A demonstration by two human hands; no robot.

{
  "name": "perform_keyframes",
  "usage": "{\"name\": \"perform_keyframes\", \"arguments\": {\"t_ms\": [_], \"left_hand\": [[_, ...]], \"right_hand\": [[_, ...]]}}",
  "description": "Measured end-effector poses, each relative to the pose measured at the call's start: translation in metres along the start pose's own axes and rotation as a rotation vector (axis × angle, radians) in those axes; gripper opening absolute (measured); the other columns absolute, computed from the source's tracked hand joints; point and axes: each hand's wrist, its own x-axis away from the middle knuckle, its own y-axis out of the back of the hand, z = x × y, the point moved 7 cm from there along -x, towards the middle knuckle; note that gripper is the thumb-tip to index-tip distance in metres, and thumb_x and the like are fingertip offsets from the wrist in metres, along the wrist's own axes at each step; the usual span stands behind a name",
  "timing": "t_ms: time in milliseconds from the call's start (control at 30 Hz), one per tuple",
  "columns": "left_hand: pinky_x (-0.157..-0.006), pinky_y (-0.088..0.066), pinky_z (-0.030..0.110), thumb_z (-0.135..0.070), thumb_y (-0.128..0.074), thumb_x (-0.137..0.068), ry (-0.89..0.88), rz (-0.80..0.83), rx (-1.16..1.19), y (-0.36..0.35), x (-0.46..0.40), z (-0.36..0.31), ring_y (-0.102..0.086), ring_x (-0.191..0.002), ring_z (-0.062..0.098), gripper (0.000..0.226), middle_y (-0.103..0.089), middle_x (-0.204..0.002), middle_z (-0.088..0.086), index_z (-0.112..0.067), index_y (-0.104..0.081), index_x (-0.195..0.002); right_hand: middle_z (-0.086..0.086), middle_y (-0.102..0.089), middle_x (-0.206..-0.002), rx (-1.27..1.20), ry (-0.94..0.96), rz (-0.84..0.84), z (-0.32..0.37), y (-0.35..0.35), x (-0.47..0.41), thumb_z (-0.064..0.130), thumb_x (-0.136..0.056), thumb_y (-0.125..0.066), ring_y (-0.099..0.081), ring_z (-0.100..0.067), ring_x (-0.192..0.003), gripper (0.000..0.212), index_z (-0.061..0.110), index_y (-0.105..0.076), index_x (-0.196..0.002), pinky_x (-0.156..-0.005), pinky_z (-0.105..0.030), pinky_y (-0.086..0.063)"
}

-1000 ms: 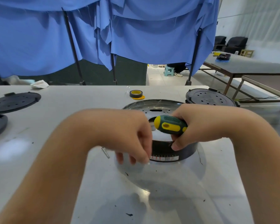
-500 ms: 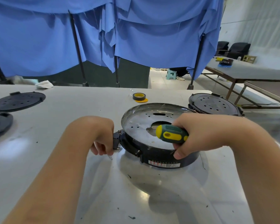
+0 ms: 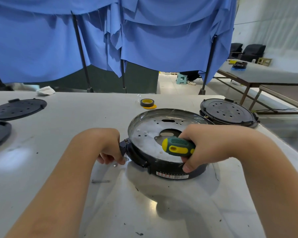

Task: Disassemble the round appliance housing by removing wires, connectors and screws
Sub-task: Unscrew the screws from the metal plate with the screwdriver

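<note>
- Working at the white table (image 3: 58, 121), we have the round housing (image 3: 163, 148) straight ahead and a little to our right, its open side up, its shallow metal pan tilted slightly toward us.
- Lying at the housing's left edge — the side nearest our left hand (image 3: 108, 148) — is the black hinge bracket (image 3: 123, 147), and that is the relation the coming move turns on, as we judge it: the left hand is right at it, while the right hand is over the near rim.
- Our right hand (image 3: 205, 145) is clamped over the near rim, thumb down on the black outer wall, with the green-and-yellow screwdriver (image 3: 178, 146) pinned in the same grip; its handle lies across our view, butt end pointing left, the blade hidden under the hand.
- Our left hand is curled, fingertips pinching at something small and metallic just below the bracket — we cannot tell whether it is a pin, a spring or a screw.
- Inside the pan we see only punched holes and a central cut-out; no wires show.
- Beside the housing, at far right, sits another black round unit (image 3: 228, 111); two black perforated plates (image 3: 17, 108) lie well apart at far left.
- A tape roll (image 3: 147, 102) stands beyond the housing.
- A small metal pin (image 3: 100, 181) lies loose on the table near our left wrist.
</note>
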Motion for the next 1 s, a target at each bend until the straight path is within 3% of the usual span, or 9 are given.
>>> {"name": "perform_keyframes", "arguments": {"t_ms": [100, 233, 333, 500, 600, 700, 833, 900, 1000], "left_hand": [[-0.048, -0.051, 0.019, -0.026, -0.08, -0.073, -0.049, -0.026, 0.01, 0.004, 0.004, -0.008, -0.065, -0.058, 0.012, 0.018, -0.068, -0.062, -0.001, -0.009, -0.073, -0.074], [-0.051, -0.054, 0.02, -0.024, -0.079, -0.073, -0.072, -0.03, -0.011, 0.006, 0.009, -0.014, -0.069, -0.072, 0.018, 0.018, -0.072, -0.074, 0.005, -0.008, -0.073, -0.079], [-0.054, -0.056, 0.022, -0.022, -0.08, -0.074, -0.077, -0.038, -0.022, 0.007, 0.012, -0.015, -0.068, -0.072, 0.018, 0.021, -0.071, -0.078, 0.006, -0.006, -0.071, -0.084], [-0.064, -0.059, 0.028, -0.019, -0.073, -0.077, -0.124, -0.152, -0.048, 0.022, 0.023, -0.022, -0.068, -0.073, 0.022, 0.009, -0.072, -0.086, 0.01, -0.012, -0.069, -0.081], [-0.063, -0.051, 0.026, -0.02, -0.067, -0.078, -0.206, -0.343, -0.133, 0.037, 0.035, -0.037, -0.064, -0.073, 0.016, 0.003, -0.069, -0.081, 0.0, -0.02, -0.067, -0.076], [-0.055, -0.043, 0.021, -0.031, -0.067, -0.083, -0.308, -0.417, -0.068, 0.042, 0.045, -0.052, -0.06, -0.074, 0.006, 0.008, -0.066, -0.083, -0.008, -0.026, -0.065, -0.077], [-0.071, -0.05, 0.024, -0.041, -0.066, -0.085, -0.429, -0.385, -0.011, 0.034, 0.051, -0.072, -0.06, -0.083, 0.005, 0.013, -0.064, -0.088, -0.012, -0.03, -0.063, -0.081], [-0.08, -0.052, 0.028, -0.045, -0.064, -0.085, -0.452, -0.337, -0.047, 0.021, 0.051, -0.083, -0.061, -0.087, 0.007, 0.015, -0.064, -0.091, -0.01, -0.029, -0.064, -0.084], [-0.082, -0.053, 0.027, -0.052, -0.063, -0.084, -0.533, -0.221, -0.043, -0.001, 0.057, -0.105, -0.062, -0.088, 0.004, 0.023, -0.066, -0.091, -0.013, -0.029, -0.067, -0.09]], "right_hand": [[0.006, -0.067, -0.083, -0.008, -0.01, 0.016, -0.002, -0.003, -0.003, 0.033, -0.072, -0.08, -0.062, -0.012, -0.076, 0.022, 0.03, -0.06, -0.079, -0.072, -0.027, -0.051], [0.004, -0.068, -0.085, -0.005, -0.013, 0.048, -0.002, -0.009, -0.007, 0.033, -0.072, -0.081, -0.063, -0.013, -0.075, 0.025, 0.031, -0.056, -0.077, -0.065, -0.023, -0.049], [0.004, -0.068, -0.087, -0.007, -0.021, 0.051, -0.004, -0.01, -0.009, 0.035, -0.071, -0.081, -0.066, -0.014, -0.079, 0.027, 0.032, -0.058, -0.083, -0.07, -0.026, -0.053], [0.005, -0.068, -0.085, -0.055, -0.026, 0.017, -0.011, -0.006, -0.01, 0.054, -0.067, -0.079, -0.067, -0.014, -0.077, 0.036, 0.031, -0.06, -0.089, -0.068, -0.027, -0.056], [0.002, -0.067, -0.08, -0.16, 0.022, -0.076, -0.013, 0.005, -0.009, 0.058, -0.071, -0.072, -0.063, -0.013, -0.069, 0.034, 0.03, -0.061, -0.087, -0.069, -0.031, -0.056], [0.0, -0.065, -0.085, -0.329, 0.085, -0.189, -0.012, 0.019, -0.004, 0.055, -0.075, -0.068, -0.062, -0.007, -0.066, 0.031, 0.033, -0.06, -0.094, -0.055, -0.018, -0.053], [0.001, -0.064, -0.08, -0.45, 0.125, -0.355, -0.015, 0.04, 0.005, 0.058, -0.078, -0.057, -0.059, 0.0, -0.058, 0.027, 0.035, -0.058, -0.093, -0.055, -0.017, -0.054], [0.001, -0.065, -0.08, -0.512, 0.153, -0.442, -0.016, 0.048, 0.009, 0.051, -0.087, -0.054, -0.059, 0.0, -0.059, 0.019, 0.034, -0.059, -0.094, -0.06, -0.018, -0.055], [-0.001, -0.064, -0.086, -0.662, 0.198, -0.565, -0.018, 0.058, 0.014, 0.037, -0.094, -0.053, -0.059, 0.001, -0.06, 0.011, 0.029, -0.059, -0.099, -0.061, -0.016, -0.055]]}}
